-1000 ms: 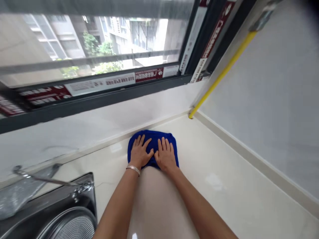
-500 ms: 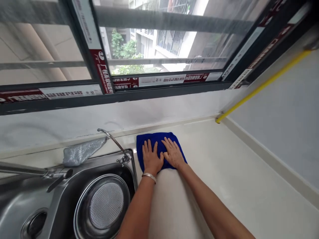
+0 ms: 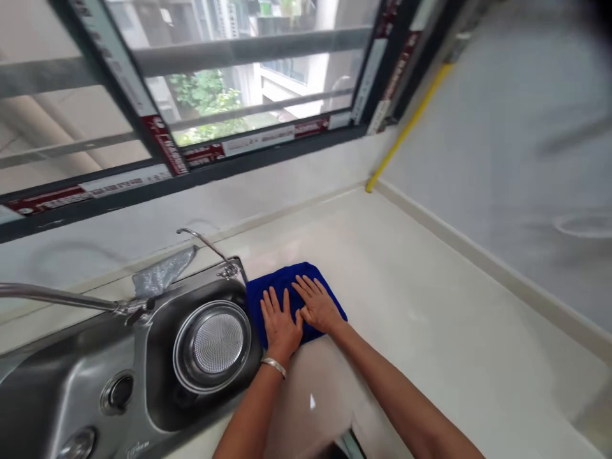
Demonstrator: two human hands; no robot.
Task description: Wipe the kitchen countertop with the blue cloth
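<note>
A dark blue cloth [image 3: 277,278] lies spread flat on the pale countertop [image 3: 411,299], its left edge along the right rim of the sink. My left hand [image 3: 281,328] rests palm down on the cloth with fingers spread, a silver bangle on its wrist. Beside it, my right hand [image 3: 319,307] also presses flat on the cloth, fingers stretched out and angled to the left. The two thumbs are close together, near the middle of the cloth.
To the left is a steel double sink [image 3: 143,376] holding a round metal strainer [image 3: 218,343]. A large faucet [image 3: 71,294], a thin curved tap [image 3: 205,241] and a silvery bag [image 3: 162,274] are behind it. A yellow pipe [image 3: 410,124] rises at the back corner, beside the window [image 3: 239,137].
Both hands and the cloth have slid back from the wall, toward me along the counter. The view has turned to the right, bringing more of the right wall and the sink's front into sight.
</note>
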